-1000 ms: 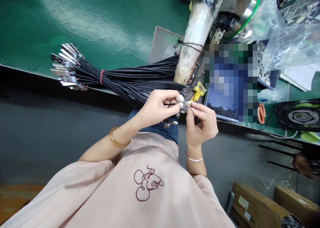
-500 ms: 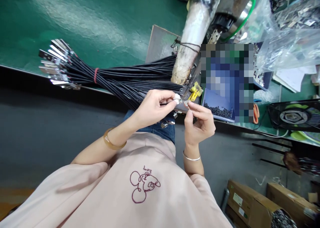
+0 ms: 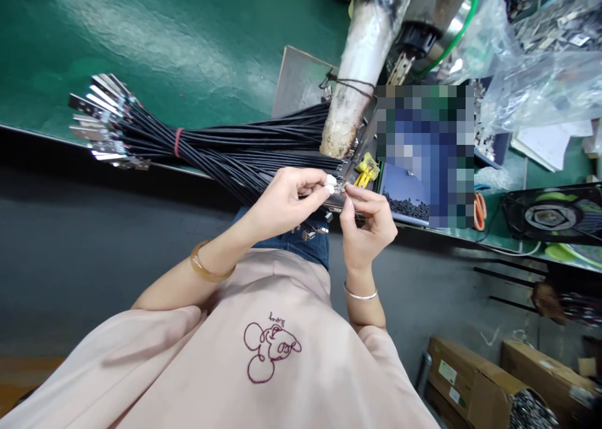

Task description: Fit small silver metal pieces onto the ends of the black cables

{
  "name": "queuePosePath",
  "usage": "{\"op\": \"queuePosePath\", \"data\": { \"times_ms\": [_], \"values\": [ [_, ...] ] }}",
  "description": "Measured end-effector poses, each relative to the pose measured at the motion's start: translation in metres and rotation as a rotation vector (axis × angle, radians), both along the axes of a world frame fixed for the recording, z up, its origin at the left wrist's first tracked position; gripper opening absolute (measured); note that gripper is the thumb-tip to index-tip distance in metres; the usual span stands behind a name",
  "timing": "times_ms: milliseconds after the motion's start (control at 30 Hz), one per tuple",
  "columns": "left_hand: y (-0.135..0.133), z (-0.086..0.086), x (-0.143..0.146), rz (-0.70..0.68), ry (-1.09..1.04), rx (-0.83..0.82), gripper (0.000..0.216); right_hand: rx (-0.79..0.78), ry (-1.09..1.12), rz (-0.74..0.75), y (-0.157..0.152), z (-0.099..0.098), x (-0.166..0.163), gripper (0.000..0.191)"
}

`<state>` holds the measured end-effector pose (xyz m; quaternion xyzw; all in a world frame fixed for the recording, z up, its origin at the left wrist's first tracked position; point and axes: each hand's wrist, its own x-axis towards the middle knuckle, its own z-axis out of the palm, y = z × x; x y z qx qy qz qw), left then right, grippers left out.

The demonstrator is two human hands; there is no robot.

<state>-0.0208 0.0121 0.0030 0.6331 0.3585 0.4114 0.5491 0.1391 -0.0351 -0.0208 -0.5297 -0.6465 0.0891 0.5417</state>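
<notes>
My left hand [image 3: 294, 197], white covers on its thumb and finger tips, pinches a black cable near its end. A small metal tip [image 3: 337, 189] pokes out past those fingers. Close by on the right, my right hand [image 3: 369, 225] is closed in a pinch at this tip. The small silvery piece in it is mostly hidden by the fingers. Beneath and behind my left hand lies a bundle of black cables [image 3: 226, 142], tied with a red band [image 3: 178, 142], with flat metal ends fanned out on the left.
A plastic-wrapped cylinder [image 3: 350, 71] slants above my hands. Yellow-handled snips [image 3: 365, 173] lie just beyond my right hand, beside a blue bin [image 3: 404, 194] of small black parts. Farther right are orange-handled scissors [image 3: 480, 211] and a black fan [image 3: 550, 216]. Cardboard boxes [image 3: 465, 379] stand below.
My right hand has moved slightly left, bringing its small silvery piece up to the cable's metal tip. My left hand has barely shifted.
</notes>
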Motion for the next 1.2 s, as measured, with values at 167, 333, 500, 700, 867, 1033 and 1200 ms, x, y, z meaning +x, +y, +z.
{"op": "queuePosePath", "data": {
  "times_ms": [167, 333, 500, 700, 867, 1033, 1200],
  "values": [
    [-0.0007, 0.0026, 0.002, 0.028, 0.016, 0.01, 0.024, 0.16, -0.202, -0.036, 0.0029, 0.0007, -0.0023, 0.014],
    [-0.0012, 0.0029, 0.0043, 0.053, 0.036, 0.013, 0.021, 0.206, -0.308, -0.072, 0.0032, 0.0013, -0.0028, 0.017],
    [-0.001, 0.0021, 0.0063, 0.065, 0.04, -0.004, 0.019, 0.221, -0.343, -0.088, 0.0036, 0.0009, -0.0029, 0.019],
    [-0.0004, 0.0031, 0.0065, 0.072, 0.045, -0.006, 0.02, 0.222, -0.358, -0.114, 0.0043, 0.001, -0.0034, 0.016],
    [-0.0001, 0.0026, 0.0071, 0.064, 0.038, -0.009, 0.019, 0.224, -0.356, -0.118, 0.0044, 0.0014, -0.0037, 0.016],
    [-0.0002, 0.0052, 0.0078, 0.07, 0.026, -0.018, 0.019, 0.234, -0.359, -0.117, 0.0045, 0.0032, -0.0034, 0.017],
    [-0.0016, 0.0038, 0.0081, 0.076, 0.019, -0.045, 0.019, 0.231, -0.377, -0.101, 0.0009, 0.0011, -0.0026, 0.016]
  ]
}}
